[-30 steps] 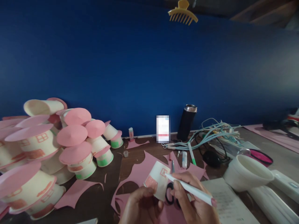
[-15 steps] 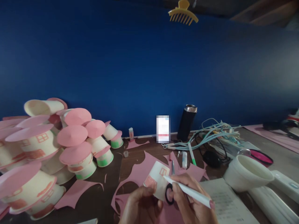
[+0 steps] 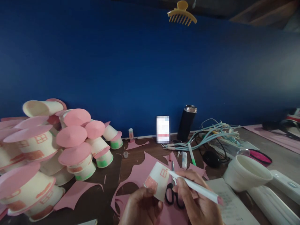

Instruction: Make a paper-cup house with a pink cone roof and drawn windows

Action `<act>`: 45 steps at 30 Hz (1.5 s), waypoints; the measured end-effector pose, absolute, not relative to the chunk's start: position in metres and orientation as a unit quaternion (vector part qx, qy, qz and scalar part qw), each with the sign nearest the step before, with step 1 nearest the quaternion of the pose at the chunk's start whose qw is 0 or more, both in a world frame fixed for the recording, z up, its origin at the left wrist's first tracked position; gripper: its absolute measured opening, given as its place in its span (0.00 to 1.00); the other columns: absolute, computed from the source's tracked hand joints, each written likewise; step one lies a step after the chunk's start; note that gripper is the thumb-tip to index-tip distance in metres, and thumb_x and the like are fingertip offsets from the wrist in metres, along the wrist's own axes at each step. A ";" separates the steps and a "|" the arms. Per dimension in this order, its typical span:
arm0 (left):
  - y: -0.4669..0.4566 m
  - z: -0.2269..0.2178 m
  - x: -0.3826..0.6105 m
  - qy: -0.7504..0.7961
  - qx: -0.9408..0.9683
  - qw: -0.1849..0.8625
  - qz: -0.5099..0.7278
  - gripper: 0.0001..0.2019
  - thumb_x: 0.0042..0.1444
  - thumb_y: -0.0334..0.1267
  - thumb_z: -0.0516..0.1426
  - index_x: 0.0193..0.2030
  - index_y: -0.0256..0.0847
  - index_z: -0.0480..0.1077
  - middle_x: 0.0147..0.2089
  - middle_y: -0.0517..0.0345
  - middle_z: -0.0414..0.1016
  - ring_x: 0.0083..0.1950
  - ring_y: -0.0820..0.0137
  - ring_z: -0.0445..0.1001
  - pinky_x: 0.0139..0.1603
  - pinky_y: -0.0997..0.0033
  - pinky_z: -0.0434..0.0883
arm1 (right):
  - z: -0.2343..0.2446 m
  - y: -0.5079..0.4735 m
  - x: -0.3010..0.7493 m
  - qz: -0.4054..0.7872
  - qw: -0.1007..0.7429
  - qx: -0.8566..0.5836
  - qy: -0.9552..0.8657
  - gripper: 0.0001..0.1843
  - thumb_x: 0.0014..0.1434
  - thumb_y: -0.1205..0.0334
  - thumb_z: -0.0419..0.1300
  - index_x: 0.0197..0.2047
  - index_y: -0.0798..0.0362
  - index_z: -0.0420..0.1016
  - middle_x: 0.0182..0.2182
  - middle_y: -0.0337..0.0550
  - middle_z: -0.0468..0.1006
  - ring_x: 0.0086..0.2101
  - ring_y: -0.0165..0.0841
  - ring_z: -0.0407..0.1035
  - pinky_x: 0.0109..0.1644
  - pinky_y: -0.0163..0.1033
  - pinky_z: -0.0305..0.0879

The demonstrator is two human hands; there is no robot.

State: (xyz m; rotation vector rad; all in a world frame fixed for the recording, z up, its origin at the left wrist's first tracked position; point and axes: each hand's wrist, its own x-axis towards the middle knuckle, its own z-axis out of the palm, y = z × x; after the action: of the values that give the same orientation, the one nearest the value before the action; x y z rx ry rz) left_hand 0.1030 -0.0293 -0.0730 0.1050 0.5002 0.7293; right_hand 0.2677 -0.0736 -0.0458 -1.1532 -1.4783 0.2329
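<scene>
My left hand [image 3: 142, 208] is closed around a white paper cup [image 3: 157, 182], held on its side, with a pink door and window drawn on it. My right hand [image 3: 195, 203] grips a white marker [image 3: 196, 188] with a pink end cap, its tip touching the cup's window. Black-handled scissors [image 3: 172, 195] lie on the pink paper [image 3: 138, 172] just under both hands.
A heap of cups with pink cone roofs [image 3: 47, 150] fills the left. A black flask [image 3: 186, 122], tangled cables [image 3: 208, 134], glue stick [image 3: 184, 160], green pen [image 3: 191, 154], stacked white cups [image 3: 246, 172] and an open notebook [image 3: 231, 203] sit to the right. Blue wall behind.
The marker tip has shifted slightly up and right on the cup, onto the window. The right hand has moved off the scissors handles, which now show. The left hand stays put.
</scene>
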 end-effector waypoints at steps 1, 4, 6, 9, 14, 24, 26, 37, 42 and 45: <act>-0.030 -0.074 0.103 0.256 0.053 0.897 0.356 0.09 0.49 0.24 0.58 0.38 0.24 0.75 0.33 0.46 0.82 0.28 0.70 0.78 0.33 0.74 0.75 | -0.046 -0.074 0.267 0.099 0.584 -0.496 -0.636 0.08 0.65 0.65 0.55 0.47 0.49 0.70 0.27 0.37 0.74 0.21 0.28 0.71 0.24 0.29 0.71; -0.031 -0.077 0.104 0.287 0.061 0.883 0.366 0.06 0.49 0.24 0.59 0.35 0.26 0.75 0.32 0.46 0.81 0.29 0.68 0.77 0.32 0.73 0.74 | -0.047 -0.075 0.268 0.101 0.571 -0.500 -0.643 0.08 0.65 0.66 0.55 0.47 0.49 0.69 0.27 0.36 0.73 0.21 0.28 0.71 0.23 0.29 0.70; -0.032 -0.077 0.105 0.301 0.068 0.875 0.373 0.03 0.49 0.24 0.59 0.32 0.28 0.74 0.33 0.47 0.81 0.31 0.67 0.78 0.32 0.73 0.73 | -0.048 -0.076 0.267 0.096 0.561 -0.503 -0.650 0.08 0.65 0.66 0.55 0.47 0.49 0.70 0.28 0.37 0.73 0.23 0.29 0.72 0.26 0.30 0.71; -0.033 -0.076 0.106 0.314 0.079 0.865 0.383 0.03 0.49 0.24 0.59 0.31 0.29 0.74 0.33 0.47 0.81 0.31 0.68 0.77 0.31 0.73 0.73 | -0.049 -0.075 0.267 0.090 0.550 -0.508 -0.657 0.08 0.65 0.66 0.55 0.46 0.49 0.70 0.28 0.37 0.74 0.24 0.29 0.72 0.29 0.32 0.72; -0.034 -0.075 0.107 0.321 0.084 0.863 0.381 0.05 0.49 0.24 0.59 0.33 0.29 0.74 0.31 0.49 0.79 0.29 0.69 0.76 0.31 0.72 0.73 | -0.050 -0.075 0.266 0.092 0.544 -0.515 -0.657 0.08 0.65 0.65 0.54 0.47 0.48 0.70 0.29 0.37 0.75 0.25 0.29 0.73 0.29 0.31 0.71; -0.033 -0.069 0.109 0.336 0.075 0.858 0.382 0.06 0.49 0.22 0.56 0.32 0.28 0.74 0.29 0.49 0.79 0.27 0.69 0.75 0.30 0.72 0.72 | -0.053 -0.075 0.267 0.096 0.541 -0.516 -0.658 0.08 0.65 0.65 0.55 0.46 0.48 0.71 0.30 0.37 0.75 0.25 0.28 0.73 0.30 0.30 0.72; -0.033 -0.068 0.109 0.341 0.074 0.855 0.383 0.06 0.49 0.22 0.56 0.32 0.28 0.74 0.29 0.48 0.79 0.28 0.68 0.75 0.30 0.72 0.72 | -0.052 -0.074 0.267 0.098 0.542 -0.515 -0.657 0.08 0.65 0.65 0.55 0.46 0.48 0.70 0.30 0.37 0.75 0.24 0.28 0.73 0.29 0.29 0.71; -0.034 -0.066 0.109 0.351 0.066 0.853 0.381 0.07 0.49 0.22 0.55 0.32 0.27 0.75 0.27 0.49 0.78 0.26 0.70 0.75 0.29 0.73 0.72 | -0.050 -0.074 0.265 0.088 0.539 -0.518 -0.658 0.08 0.65 0.65 0.55 0.46 0.48 0.71 0.28 0.35 0.73 0.23 0.27 0.71 0.30 0.29 0.70; -0.034 -0.066 0.109 0.331 0.077 0.861 0.378 0.06 0.48 0.23 0.56 0.32 0.27 0.75 0.28 0.48 0.79 0.26 0.70 0.75 0.28 0.74 0.72 | -0.049 -0.074 0.266 0.083 0.536 -0.515 -0.664 0.08 0.65 0.66 0.55 0.46 0.48 0.71 0.28 0.35 0.73 0.23 0.26 0.71 0.30 0.29 0.70; -0.034 -0.065 0.108 0.330 0.078 0.863 0.376 0.05 0.47 0.23 0.57 0.31 0.29 0.74 0.28 0.49 0.79 0.26 0.71 0.74 0.29 0.74 0.71 | -0.048 -0.075 0.266 0.072 0.531 -0.518 -0.667 0.08 0.64 0.66 0.55 0.45 0.49 0.71 0.28 0.35 0.73 0.24 0.27 0.71 0.31 0.30 0.70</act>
State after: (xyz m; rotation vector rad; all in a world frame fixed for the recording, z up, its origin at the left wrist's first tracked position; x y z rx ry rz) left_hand 0.1083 -0.0340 -0.0646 0.1640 0.6911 0.7883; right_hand 0.2661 -0.0752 -0.0477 -1.2360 -1.5906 0.1727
